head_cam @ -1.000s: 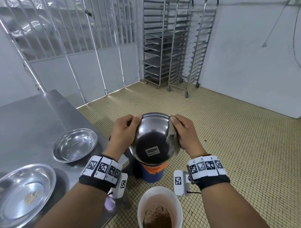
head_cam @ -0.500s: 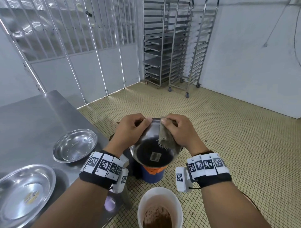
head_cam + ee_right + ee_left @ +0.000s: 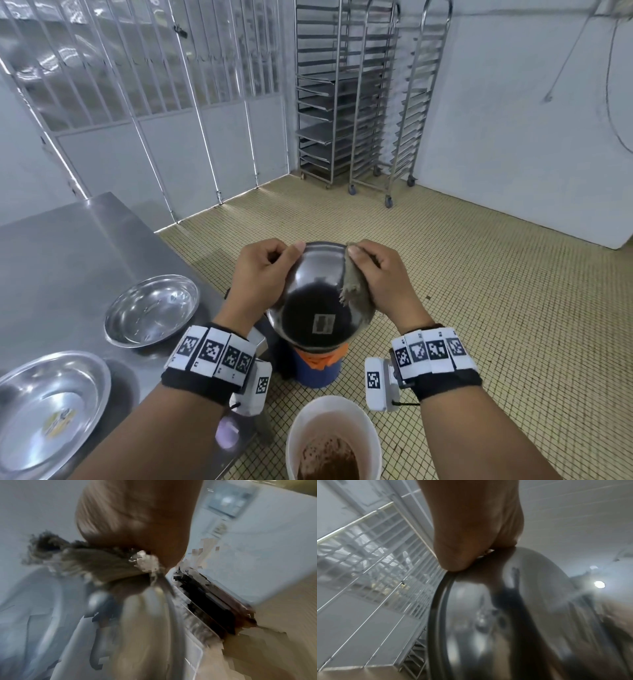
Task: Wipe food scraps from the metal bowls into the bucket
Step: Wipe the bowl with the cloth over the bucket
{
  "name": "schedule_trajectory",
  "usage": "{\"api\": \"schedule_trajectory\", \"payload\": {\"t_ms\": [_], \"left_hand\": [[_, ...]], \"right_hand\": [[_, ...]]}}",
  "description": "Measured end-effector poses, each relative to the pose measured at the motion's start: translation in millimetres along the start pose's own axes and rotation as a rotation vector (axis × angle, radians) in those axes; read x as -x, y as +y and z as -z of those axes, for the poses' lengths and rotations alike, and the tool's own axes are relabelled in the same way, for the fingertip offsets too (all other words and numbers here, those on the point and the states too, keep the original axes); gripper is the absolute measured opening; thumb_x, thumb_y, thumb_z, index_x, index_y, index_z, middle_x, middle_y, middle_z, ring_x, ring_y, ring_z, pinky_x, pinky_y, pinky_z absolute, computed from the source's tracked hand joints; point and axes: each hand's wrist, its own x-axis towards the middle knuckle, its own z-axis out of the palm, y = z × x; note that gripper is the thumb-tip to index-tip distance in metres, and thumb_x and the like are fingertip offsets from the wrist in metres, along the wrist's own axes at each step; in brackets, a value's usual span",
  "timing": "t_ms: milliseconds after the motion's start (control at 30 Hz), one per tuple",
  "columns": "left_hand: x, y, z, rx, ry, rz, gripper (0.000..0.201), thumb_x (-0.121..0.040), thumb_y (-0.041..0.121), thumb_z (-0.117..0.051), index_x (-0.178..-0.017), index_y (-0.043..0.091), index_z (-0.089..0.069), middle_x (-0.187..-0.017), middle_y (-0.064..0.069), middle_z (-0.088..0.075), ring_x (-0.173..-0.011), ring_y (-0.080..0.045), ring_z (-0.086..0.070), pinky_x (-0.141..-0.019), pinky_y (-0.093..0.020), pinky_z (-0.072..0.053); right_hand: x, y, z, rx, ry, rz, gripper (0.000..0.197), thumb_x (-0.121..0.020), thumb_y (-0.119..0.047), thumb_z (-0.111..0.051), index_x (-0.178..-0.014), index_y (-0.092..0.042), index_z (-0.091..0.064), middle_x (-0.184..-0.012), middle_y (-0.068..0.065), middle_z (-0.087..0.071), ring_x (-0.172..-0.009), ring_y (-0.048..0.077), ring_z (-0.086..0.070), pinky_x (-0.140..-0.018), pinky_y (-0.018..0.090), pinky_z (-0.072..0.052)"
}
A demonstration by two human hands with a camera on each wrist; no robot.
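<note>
Yellow mosaic-tiled floor [image 3: 479, 308] with steel tray racks [image 3: 346, 96] at upper centre. At frame centre, the left hand [image 3: 263, 274] grips the rim of a tilted round metal bowl [image 3: 318, 298], underside toward the camera; the right hand [image 3: 380, 277] pinches a frayed grey cloth [image 3: 354, 291] against its right edge. A blue bucket [image 3: 318, 373] lies behind and below; a white bucket [image 3: 308, 418] of brown scraps at bottom centre. Two empty steel dishes [image 3: 150, 311] rest on the steel table [image 3: 68, 246], lower left.

Both forearms are reaching forward, each wrist wearing a band of coded tags. The left hand [image 3: 262, 274] is curling its fingers over the rim of the metal bowl [image 3: 317, 298], thumb outside. The right hand [image 3: 380, 277] is pinching a cloth [image 3: 352, 291] against the opposite rim.
</note>
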Motion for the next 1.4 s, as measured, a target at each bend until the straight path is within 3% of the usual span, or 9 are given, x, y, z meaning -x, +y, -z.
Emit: {"api": "schedule_trajectory", "payload": {"t_ms": [100, 300, 500, 700, 800, 900, 1033, 1233, 1400], "left_hand": [[-2.3, -2.6, 6.3, 0.085, 0.140, 0.075, 0.036, -0.099, 0.032, -0.068, -0.067, 0.015, -0.065, -0.049, 0.008, -0.056, -0.046, -0.003, -0.050, -0.048, -0.015, -0.040], [8.1, 1.9, -2.8, -0.022, -0.040, -0.009, 0.033, -0.099, 0.030, -0.067, -0.071, 0.015, -0.066, -0.046, 0.008, -0.057, -0.040, 0.000, -0.047, -0.043, -0.013, -0.038], [-1.1, -11.9, 7.3, 0.212, 0.188, 0.167, 0.042, -0.100, 0.036, -0.066, -0.070, 0.007, -0.065, -0.052, 0.002, -0.055, -0.052, -0.017, -0.051, -0.052, -0.032, -0.042], [-2.0, -7.5, 4.9, -0.164, -0.106, -0.057, 0.026, -0.099, 0.037, -0.066, -0.080, 0.020, -0.072, -0.063, 0.004, -0.066, -0.056, -0.011, -0.060, -0.056, -0.029, -0.049], [-4.6, 3.2, -0.4, -0.231, -0.173, -0.116, 0.033, -0.098, 0.037, -0.067, -0.072, 0.018, -0.070, -0.057, 0.005, -0.062, -0.048, -0.002, -0.051, -0.049, -0.017, -0.040], [-7.5, 4.8, 2.9, -0.080, -0.048, -0.031, 0.036, -0.096, 0.035, -0.071, -0.070, 0.010, -0.070, -0.050, 0.007, -0.057, -0.044, -0.002, -0.047, -0.045, -0.016, -0.038], [-10.4, -2.3, 9.9, 0.049, 0.095, 0.067, 0.040, -0.099, 0.036, -0.068, -0.071, 0.007, -0.068, -0.050, 0.006, -0.056, -0.046, -0.008, -0.049, -0.048, -0.019, -0.040], [0.8, 2.6, -4.5, -0.043, -0.033, 0.009, 0.036, -0.098, 0.035, -0.068, -0.073, 0.009, -0.069, -0.049, 0.005, -0.058, -0.043, -0.004, -0.049, -0.044, -0.018, -0.041], [-4.6, -3.6, 6.3, 0.182, 0.147, 0.159, 0.042, -0.100, 0.038, -0.065, -0.074, 0.006, -0.069, -0.056, -0.003, -0.059, -0.052, -0.017, -0.055, -0.052, -0.031, -0.046]], "right_hand": [[8.8, 11.9, -1.5, -0.354, 0.074, -0.119, 0.058, -0.089, -0.057, -0.061, -0.085, 0.001, -0.064, -0.078, 0.006, -0.060, -0.076, 0.021, -0.054, -0.079, 0.038, -0.042], [-4.6, -13.3, -0.9, 0.017, -0.037, 0.002, 0.023, -0.094, -0.045, -0.055, -0.083, -0.032, -0.071, -0.080, -0.010, -0.070, -0.079, 0.012, -0.064, -0.074, 0.028, -0.047], [8.7, 9.2, 0.3, -0.462, 0.082, -0.205, 0.030, -0.092, -0.045, -0.062, -0.087, -0.018, -0.073, -0.087, 0.010, -0.065, -0.084, 0.026, -0.059, -0.088, 0.044, -0.045], [3.0, -12.7, 4.9, -0.009, -0.041, -0.060, 0.025, -0.102, -0.033, -0.059, -0.080, -0.027, -0.070, -0.075, -0.007, -0.067, -0.072, 0.015, -0.060, -0.074, 0.033, -0.047], [-0.7, -22.9, 0.9, 0.156, -0.107, 0.059, 0.026, -0.101, -0.036, -0.058, -0.077, -0.034, -0.067, -0.072, -0.011, -0.066, -0.071, 0.008, -0.061, -0.068, 0.028, -0.047], [4.2, -14.7, 0.3, 0.003, -0.020, 0.000, 0.025, -0.100, -0.037, -0.057, -0.080, -0.027, -0.069, -0.072, -0.010, -0.066, -0.069, 0.009, -0.059, -0.068, 0.025, -0.047], [15.7, 6.1, 0.8, -0.402, 0.059, -0.158, 0.049, -0.096, -0.043, -0.058, -0.086, 0.004, -0.062, -0.078, 0.012, -0.058, -0.074, 0.023, -0.053, -0.077, 0.036, -0.043], [-2.8, -6.5, 1.9, 0.071, -0.025, 0.049, 0.029, -0.096, -0.048, -0.051, -0.086, -0.029, -0.070, -0.079, -0.011, -0.068, -0.078, 0.016, -0.064, -0.075, 0.036, -0.050], [13.4, 3.3, 2.8, -0.504, 0.073, -0.188, 0.032, -0.098, -0.033, -0.055, -0.096, -0.005, -0.070, -0.085, 0.004, -0.067, -0.079, 0.018, -0.061, -0.079, 0.031, -0.050]]}}
